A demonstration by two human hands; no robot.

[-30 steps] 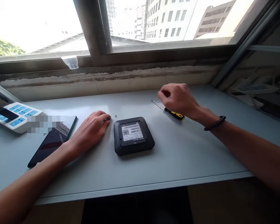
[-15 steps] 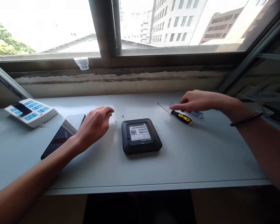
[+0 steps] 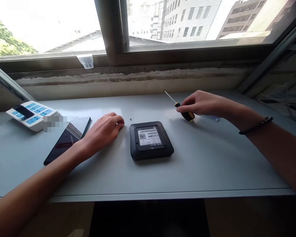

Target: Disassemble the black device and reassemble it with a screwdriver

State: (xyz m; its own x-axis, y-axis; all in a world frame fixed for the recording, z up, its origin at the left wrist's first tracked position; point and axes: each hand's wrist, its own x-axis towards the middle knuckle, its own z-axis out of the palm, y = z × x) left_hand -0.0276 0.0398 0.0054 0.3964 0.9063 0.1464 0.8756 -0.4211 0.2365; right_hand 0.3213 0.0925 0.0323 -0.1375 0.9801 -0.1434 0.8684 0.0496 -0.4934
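Note:
A square black device (image 3: pixel 151 140) lies label-up in the middle of the grey desk (image 3: pixel 202 164). My right hand (image 3: pixel 199 103) is closed on a black-and-yellow screwdriver (image 3: pixel 185 113), lifting it with the thin shaft pointing up and to the left. A second, clear-handled tool (image 3: pixel 213 117) lies half hidden behind that hand. My left hand (image 3: pixel 103 131) rests on the desk just left of the device, fingers curled with their tips pressed to the surface. A tiny screw (image 3: pixel 130 119) lies between that hand and the device's far corner.
A dark phone (image 3: pixel 69 138) lies screen-up under my left forearm's far side. A white power strip with blue sockets (image 3: pixel 31 113) sits at the far left. A window sill and wall run along the back; cluttered shelving stands at the right.
My right hand has closed on the black-and-yellow screwdriver and tilted it up off the desk. My left hand has come down onto the surface near the screws. One of the two screws is now out of sight.

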